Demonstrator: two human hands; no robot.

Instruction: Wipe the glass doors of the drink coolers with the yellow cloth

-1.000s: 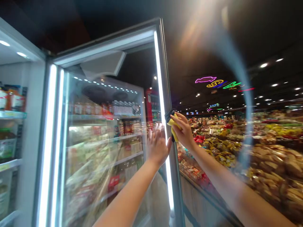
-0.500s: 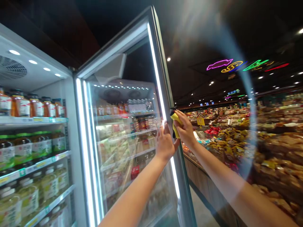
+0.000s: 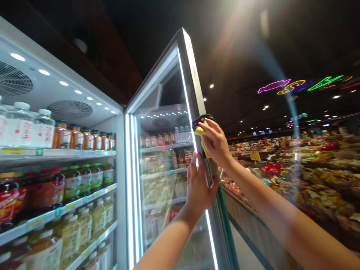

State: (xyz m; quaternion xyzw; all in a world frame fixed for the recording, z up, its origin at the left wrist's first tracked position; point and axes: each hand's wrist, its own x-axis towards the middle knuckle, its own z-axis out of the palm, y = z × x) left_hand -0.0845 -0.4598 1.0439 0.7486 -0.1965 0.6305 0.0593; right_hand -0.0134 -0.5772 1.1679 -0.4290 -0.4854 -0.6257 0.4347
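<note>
An opened glass fridge door stands in the middle, with a lit strip along its inner edge. My left hand rests on the door's edge frame below the cloth, its fingers on the lit strip and its thumb round the edge. Above it my right hand is closed on a yellow and black cloth, which is pressed against the frame and wraps over its edge. Part of the cloth is hidden behind the fingers.
At the left, fridge shelves hold bottles in several rows. To the right of the door runs a wood-sided display counter heaped with packaged goods. Neon signs hang in the dark background.
The view has shifted so more of the fridge interior shows. My right hand has slid the cloth up the frame a little, and its black part now laps over the inner edge.
</note>
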